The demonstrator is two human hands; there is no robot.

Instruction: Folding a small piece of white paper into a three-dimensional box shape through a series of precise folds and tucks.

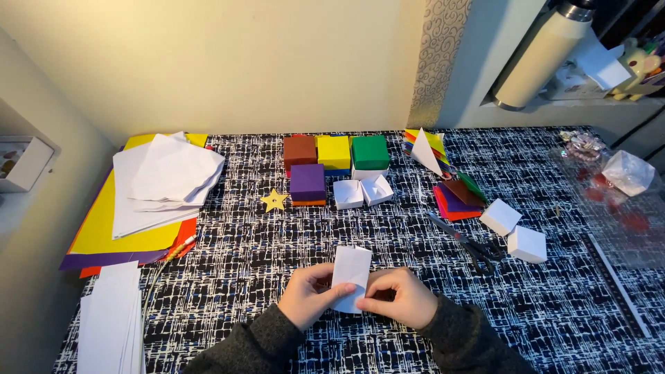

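1. A folded paper (351, 277) sat between the left hand (308, 296) and right hand (400, 298), near the table's (277, 235) front edge.
2. Behind them stood paper boxes (332, 163), a paper star (274, 200) to their left.
3. Sheet stacks (149, 201) lay far left.
4. Scissors (467, 242) lay right, two cubes (514, 230) just beyond.

Black-and-white patterned table (277, 277), paper stacks (138, 208), coloured boxes (336, 156), scissors (467, 242), yellow star (274, 200)
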